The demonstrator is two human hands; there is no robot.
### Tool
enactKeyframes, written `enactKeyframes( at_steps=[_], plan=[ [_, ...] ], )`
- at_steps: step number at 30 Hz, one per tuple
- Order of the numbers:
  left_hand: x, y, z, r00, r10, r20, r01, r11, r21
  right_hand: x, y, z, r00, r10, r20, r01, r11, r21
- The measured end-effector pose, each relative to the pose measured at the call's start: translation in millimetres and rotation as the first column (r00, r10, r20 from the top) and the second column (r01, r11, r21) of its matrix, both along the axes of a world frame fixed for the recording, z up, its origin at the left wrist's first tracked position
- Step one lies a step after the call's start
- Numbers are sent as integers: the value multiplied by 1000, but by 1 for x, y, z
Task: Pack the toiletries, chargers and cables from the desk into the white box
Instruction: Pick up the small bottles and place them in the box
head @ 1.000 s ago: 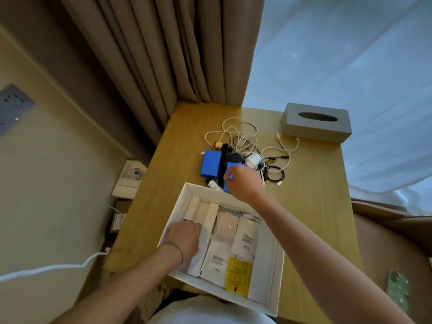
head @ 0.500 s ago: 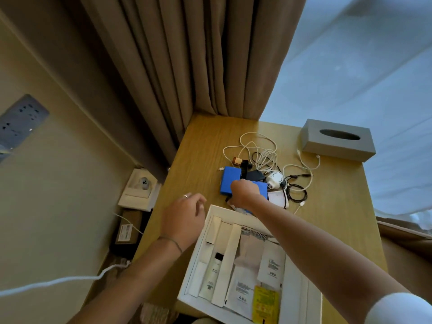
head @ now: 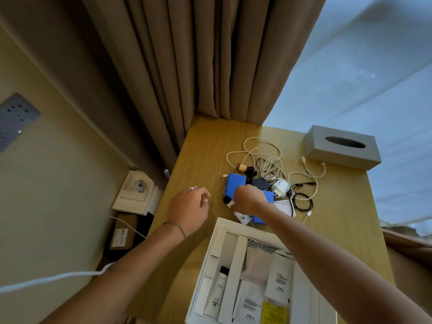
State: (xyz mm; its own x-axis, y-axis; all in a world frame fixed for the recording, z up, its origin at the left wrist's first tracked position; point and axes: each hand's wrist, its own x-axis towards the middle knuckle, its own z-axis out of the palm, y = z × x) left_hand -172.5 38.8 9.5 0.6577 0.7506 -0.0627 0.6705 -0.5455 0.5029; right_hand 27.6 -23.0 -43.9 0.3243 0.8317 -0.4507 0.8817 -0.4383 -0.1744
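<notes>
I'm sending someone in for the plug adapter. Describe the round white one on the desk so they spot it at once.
Start at the grey tissue box on the desk's far right corner, then look left and nearer, to the tangle of white cables. The round white adapter lies at the pile's near right edge, just right of the right hand. It is the only round white block there; its neighbours are flat blue boxes and thin cables.

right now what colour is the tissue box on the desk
Grey, the tissue box, seen in the head view.
</notes>
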Motion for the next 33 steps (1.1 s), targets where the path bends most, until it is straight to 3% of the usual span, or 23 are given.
enactKeyframes(
  at_steps=[2,4,9,12,19,24,28,33],
  plan=[
    [12,10,-5,999,-54,9,54,998,-32,6,-3,12,979,-144,-142,163,978,130],
    [28,21,-12,995,-98,12,99,994,-50,12,-12,24,907,-291,-304,370,896,247],
    [89,42,-35,987,-159,-10,158,986,-45,30,-38,48,606,-471,-642,752,601,269],
    [126,55,-45,983,-183,-28,182,983,-37,32,-45,49,454,-467,-759,840,508,191],
    [182,81,-74,914,-361,-184,383,918,102,17,-43,43,256,-450,-855,923,378,78],
    [210,95,-84,809,-494,-318,552,824,124,16,-46,47,226,-453,-862,935,350,61],
    [222,99,-88,738,-500,-453,610,782,131,12,-49,55,215,-418,-883,936,347,63],
    [221,97,-85,795,-464,-391,540,835,106,5,-57,66,229,-391,-892,924,374,73]
  ],
)
